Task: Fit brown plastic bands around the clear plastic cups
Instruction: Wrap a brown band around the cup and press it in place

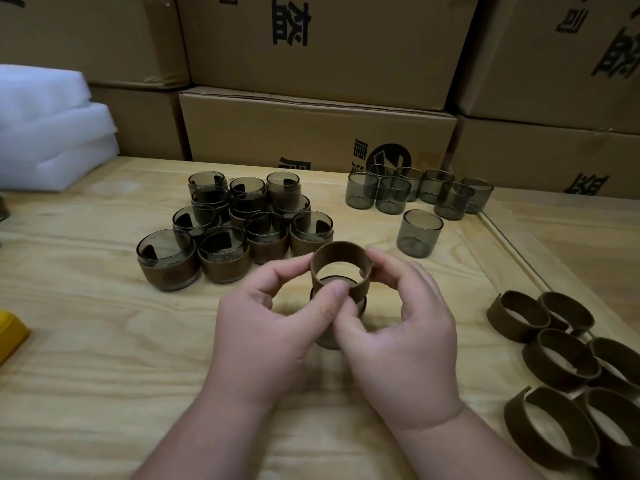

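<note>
Pale plywood table [104, 341] before stacked cardboard boxes [311, 129], both hands [273, 327] pinching a brown band [341, 263] above a cup [327, 339].

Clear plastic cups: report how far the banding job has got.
Done: roughly ten banded smoky clear plastic cups clustered left of centre. In hand: both hands, left and right, hold a brown plastic band over a cup. Left: about nine bare cups at back right; loose brown bands at right.

Brown band [341, 268] atop upright clear cup [329, 337]
</note>
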`<state>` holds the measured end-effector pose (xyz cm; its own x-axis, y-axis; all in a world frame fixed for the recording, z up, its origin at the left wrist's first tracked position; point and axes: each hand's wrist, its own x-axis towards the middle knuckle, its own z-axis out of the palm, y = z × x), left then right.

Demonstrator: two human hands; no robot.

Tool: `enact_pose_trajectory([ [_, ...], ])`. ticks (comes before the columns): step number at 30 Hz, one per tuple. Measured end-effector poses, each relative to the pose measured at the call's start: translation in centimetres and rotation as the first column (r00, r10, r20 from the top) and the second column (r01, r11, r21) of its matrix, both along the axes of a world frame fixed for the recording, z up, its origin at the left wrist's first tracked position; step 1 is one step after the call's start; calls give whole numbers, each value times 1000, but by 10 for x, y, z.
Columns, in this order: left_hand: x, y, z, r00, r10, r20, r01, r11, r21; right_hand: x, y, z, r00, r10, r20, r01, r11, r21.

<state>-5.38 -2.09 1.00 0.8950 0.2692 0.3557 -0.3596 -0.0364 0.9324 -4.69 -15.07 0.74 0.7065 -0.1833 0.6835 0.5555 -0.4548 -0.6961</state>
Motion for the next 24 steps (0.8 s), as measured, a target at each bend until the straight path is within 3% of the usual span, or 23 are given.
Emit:
enact_pose_trajectory([
  [6, 0, 6, -4, 1000, 16, -2, -16, 998, 63, -1, -4, -8, 999, -38, -21, 38, 999, -30],
  [11, 4, 4, -9, 998, -1, -62, 7, 995, 101, 2, -5, -13, 966, 72, -247, -38, 990, 138],
  [15, 6, 5, -10, 990, -26, -136, 34, 998, 53, 5, -8, -13, 932, 147, -330, -89, 979, 186],
  [24, 10, 8, -17, 974, 8, -227, 18, 994, 109, 8, -10, -15, 859, 206, -468, -150, 976, 155],
])
